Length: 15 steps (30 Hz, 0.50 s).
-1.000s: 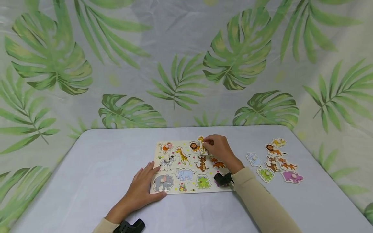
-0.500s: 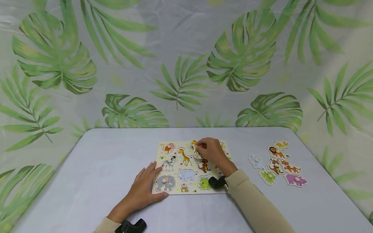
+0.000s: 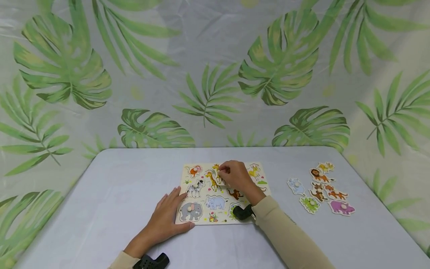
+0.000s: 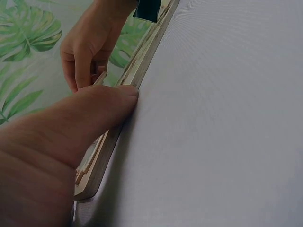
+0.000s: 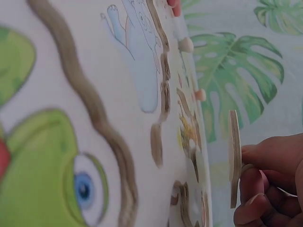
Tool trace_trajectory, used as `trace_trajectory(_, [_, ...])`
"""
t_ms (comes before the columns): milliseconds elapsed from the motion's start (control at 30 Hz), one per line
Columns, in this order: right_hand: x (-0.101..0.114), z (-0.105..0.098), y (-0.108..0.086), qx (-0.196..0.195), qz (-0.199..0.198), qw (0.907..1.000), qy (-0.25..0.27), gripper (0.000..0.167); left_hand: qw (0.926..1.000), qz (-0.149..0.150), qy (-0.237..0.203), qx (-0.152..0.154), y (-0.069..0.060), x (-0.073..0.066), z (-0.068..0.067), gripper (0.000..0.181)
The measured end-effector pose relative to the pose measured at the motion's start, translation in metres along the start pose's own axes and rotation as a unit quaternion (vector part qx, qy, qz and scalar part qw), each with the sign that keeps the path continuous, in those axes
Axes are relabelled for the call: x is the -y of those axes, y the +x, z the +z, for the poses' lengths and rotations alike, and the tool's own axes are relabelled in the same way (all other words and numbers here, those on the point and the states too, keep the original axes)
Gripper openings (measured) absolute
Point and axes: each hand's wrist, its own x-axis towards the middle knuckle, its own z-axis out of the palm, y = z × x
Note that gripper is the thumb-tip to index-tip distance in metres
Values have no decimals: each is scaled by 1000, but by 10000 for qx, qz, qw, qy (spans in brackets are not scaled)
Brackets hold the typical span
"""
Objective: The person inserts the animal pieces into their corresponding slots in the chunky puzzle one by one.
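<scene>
Yellow giraffe piece [image 5: 234,156] pinched, the right hand [image 3: 237,175] hovers over one board [image 3: 208,167] — straight-fingered left hand [image 3: 164,213] touching it, seven pieces [image 3: 317,192] alongside

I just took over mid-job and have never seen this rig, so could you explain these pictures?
There is no machine: these are a person's two bare hands. The head view looks forward and down from a camera on the head; the wrist views come from cameras on each wrist. On the white table lies an animal puzzle board, with a knobbed elephant piece and monkey piece in it. The left hand rests on the board's near left corner. The right hand pinches a giraffe piece above the board. Off to the right lie seven loose pieces, among them a lion, a frog and a purple hippo.
</scene>
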Motion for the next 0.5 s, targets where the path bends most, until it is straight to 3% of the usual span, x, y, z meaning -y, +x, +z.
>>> trace_trajectory(233, [1, 7, -3, 39, 206, 9997, 129, 8, 9999, -42, -30, 137, 1, -1, 1, 98])
trace_trajectory(500, [1, 13, -3, 74, 198, 9991, 363, 8, 9999, 85, 55, -54, 0, 0, -1, 96])
